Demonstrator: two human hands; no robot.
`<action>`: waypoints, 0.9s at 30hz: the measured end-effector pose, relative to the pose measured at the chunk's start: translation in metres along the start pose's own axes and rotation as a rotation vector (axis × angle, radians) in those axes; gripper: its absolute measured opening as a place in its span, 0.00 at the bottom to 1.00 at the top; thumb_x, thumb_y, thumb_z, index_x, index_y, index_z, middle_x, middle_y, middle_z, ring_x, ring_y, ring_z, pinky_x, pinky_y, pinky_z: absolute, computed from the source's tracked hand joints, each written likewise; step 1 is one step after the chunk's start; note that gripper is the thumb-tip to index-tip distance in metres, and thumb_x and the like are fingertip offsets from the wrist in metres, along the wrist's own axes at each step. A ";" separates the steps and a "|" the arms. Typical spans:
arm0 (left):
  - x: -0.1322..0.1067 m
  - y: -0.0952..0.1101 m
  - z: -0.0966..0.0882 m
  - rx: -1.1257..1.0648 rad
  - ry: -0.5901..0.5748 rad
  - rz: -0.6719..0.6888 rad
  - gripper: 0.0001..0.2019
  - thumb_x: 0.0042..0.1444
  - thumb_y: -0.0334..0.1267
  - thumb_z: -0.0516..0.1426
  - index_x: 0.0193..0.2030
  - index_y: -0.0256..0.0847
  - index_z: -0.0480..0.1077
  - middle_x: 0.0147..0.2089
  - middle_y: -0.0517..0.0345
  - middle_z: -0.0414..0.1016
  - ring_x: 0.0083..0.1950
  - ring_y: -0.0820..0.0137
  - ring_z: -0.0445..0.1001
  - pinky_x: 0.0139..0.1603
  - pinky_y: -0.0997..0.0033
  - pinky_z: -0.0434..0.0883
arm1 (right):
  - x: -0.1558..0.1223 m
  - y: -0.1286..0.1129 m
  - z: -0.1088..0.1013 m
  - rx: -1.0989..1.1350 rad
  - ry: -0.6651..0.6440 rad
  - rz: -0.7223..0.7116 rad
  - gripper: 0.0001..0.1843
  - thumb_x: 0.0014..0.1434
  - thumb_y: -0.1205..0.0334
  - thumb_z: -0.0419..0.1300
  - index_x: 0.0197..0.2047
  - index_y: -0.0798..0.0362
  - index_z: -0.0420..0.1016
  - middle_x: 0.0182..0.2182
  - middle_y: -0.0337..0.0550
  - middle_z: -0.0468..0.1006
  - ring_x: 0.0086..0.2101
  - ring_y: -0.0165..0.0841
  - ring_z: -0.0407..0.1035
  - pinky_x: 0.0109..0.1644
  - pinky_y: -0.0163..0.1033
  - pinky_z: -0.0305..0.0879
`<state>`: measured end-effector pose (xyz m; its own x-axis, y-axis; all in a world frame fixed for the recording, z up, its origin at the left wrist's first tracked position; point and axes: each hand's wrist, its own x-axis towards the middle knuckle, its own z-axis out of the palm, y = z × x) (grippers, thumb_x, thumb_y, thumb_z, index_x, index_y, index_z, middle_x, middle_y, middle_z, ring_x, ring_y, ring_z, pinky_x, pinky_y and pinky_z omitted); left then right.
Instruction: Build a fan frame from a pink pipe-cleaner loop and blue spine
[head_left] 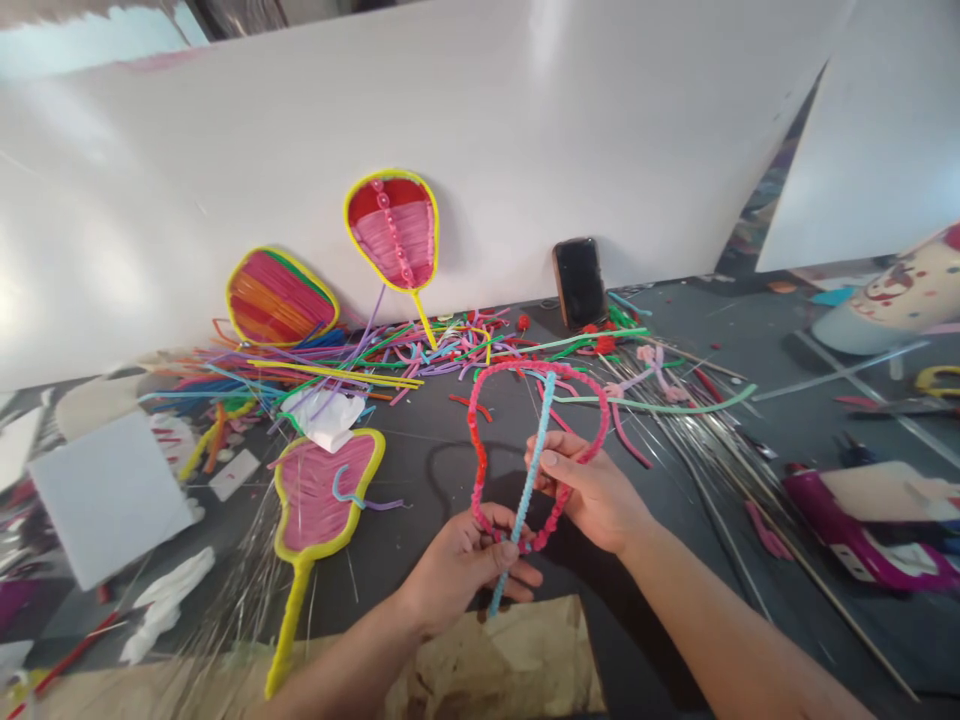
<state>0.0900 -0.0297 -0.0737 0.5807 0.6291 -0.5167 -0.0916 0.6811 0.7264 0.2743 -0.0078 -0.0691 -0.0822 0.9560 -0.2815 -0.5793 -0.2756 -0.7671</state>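
Note:
Above the dark table I hold up a closed loop of pink and red pipe cleaner (478,455), its outline rounded and wavy. A light blue pipe cleaner (546,405) with a twisted look runs across it, from the top edge down past the bottom. My left hand (469,560) pinches the loop's lower edge together with the blue piece. Higher up, my right hand (589,485) has its thumb and fingers closed on the blue pipe cleaner, with the loop's right side passing over the fingers. Some fingertips are hidden behind the loop.
A pink fan shape with a yellow rim (330,490) lies left. Two more fan shapes (391,225) (281,295) lean on the white board (487,120). Loose pipe cleaners (360,372) pile along it near a phone (579,282). Thin wires (720,450) and a magenta tool (862,535) lie right.

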 end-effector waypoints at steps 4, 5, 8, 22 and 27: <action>0.001 -0.003 0.003 0.050 0.041 0.015 0.17 0.48 0.45 0.65 0.39 0.37 0.68 0.29 0.57 0.76 0.32 0.69 0.78 0.33 0.72 0.76 | 0.001 0.007 0.004 -0.054 0.102 -0.093 0.11 0.42 0.59 0.72 0.28 0.51 0.77 0.23 0.34 0.72 0.24 0.24 0.63 0.30 0.32 0.60; 0.001 -0.004 0.004 0.059 0.054 0.020 0.18 0.48 0.46 0.65 0.39 0.37 0.67 0.29 0.57 0.76 0.32 0.69 0.78 0.33 0.72 0.76 | 0.002 0.008 0.004 -0.074 0.124 -0.120 0.11 0.42 0.59 0.72 0.29 0.51 0.77 0.23 0.34 0.72 0.24 0.25 0.63 0.30 0.33 0.60; 0.001 -0.004 0.007 0.067 0.081 0.021 0.21 0.47 0.49 0.65 0.41 0.37 0.67 0.29 0.58 0.75 0.33 0.69 0.78 0.32 0.73 0.76 | 0.004 0.012 0.004 -0.143 0.173 -0.198 0.11 0.43 0.58 0.71 0.30 0.51 0.77 0.23 0.35 0.72 0.25 0.26 0.63 0.30 0.34 0.60; -0.003 0.001 -0.002 0.144 -0.102 -0.004 0.25 0.40 0.44 0.69 0.44 0.35 0.71 0.42 0.50 0.77 0.44 0.64 0.77 0.46 0.66 0.72 | 0.011 -0.018 -0.013 0.150 0.182 -0.273 0.15 0.52 0.57 0.66 0.43 0.45 0.73 0.26 0.33 0.74 0.20 0.23 0.59 0.24 0.30 0.57; -0.004 0.025 -0.018 0.013 0.010 0.203 0.35 0.44 0.45 0.67 0.58 0.38 0.62 0.51 0.42 0.74 0.50 0.60 0.74 0.53 0.59 0.68 | 0.007 -0.010 -0.009 0.071 0.057 -0.143 0.13 0.53 0.59 0.65 0.42 0.48 0.73 0.23 0.33 0.73 0.18 0.22 0.56 0.22 0.29 0.54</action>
<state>0.0706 -0.0084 -0.0617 0.5431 0.7567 -0.3639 -0.1954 0.5354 0.8217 0.2871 0.0004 -0.0687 0.0503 0.9772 -0.2064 -0.6379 -0.1276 -0.7595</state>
